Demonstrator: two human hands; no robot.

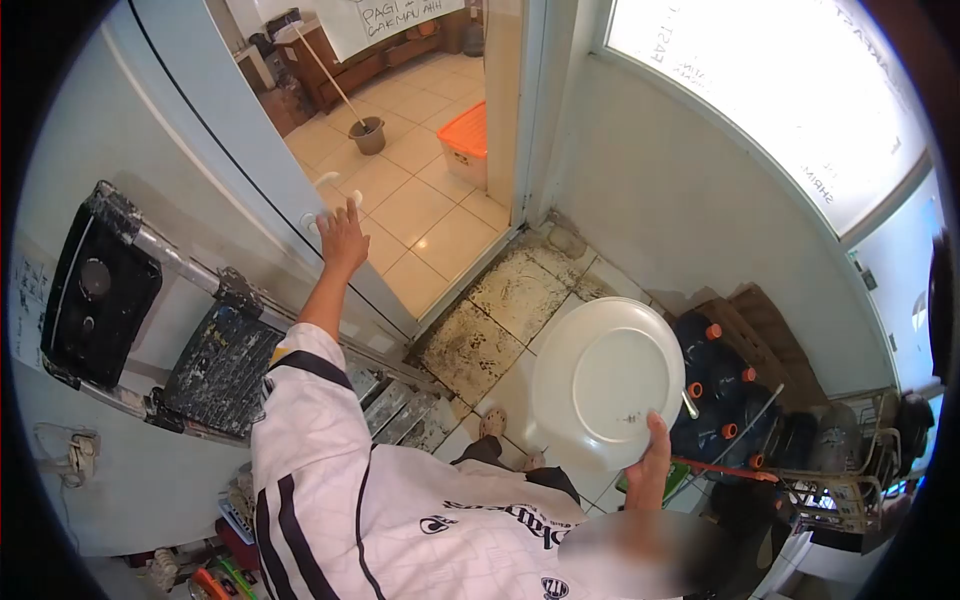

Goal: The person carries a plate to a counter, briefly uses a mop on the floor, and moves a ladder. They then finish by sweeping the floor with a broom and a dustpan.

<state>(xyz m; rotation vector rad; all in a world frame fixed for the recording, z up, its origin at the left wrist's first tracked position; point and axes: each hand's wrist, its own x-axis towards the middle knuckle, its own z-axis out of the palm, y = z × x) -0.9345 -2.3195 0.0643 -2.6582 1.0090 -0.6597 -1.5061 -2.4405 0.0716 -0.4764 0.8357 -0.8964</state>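
Observation:
My left hand is stretched out to the edge of the pale door, its fingers extended and apart by the door handle. Whether the fingertips press on the handle is hard to tell. In my right hand is a large white round plate, gripped at its near rim with the thumb over the edge; the other fingers are hidden beneath it. A short light-coloured handle sticks out past the plate's right rim. What it belongs to is hidden.
Beyond the doorway are a bucket with a long stick and an orange-lidded box. A paint-stained folding step ladder leans at left. Several large water bottles stand at right, near a wire rack. The floor tiles are stained.

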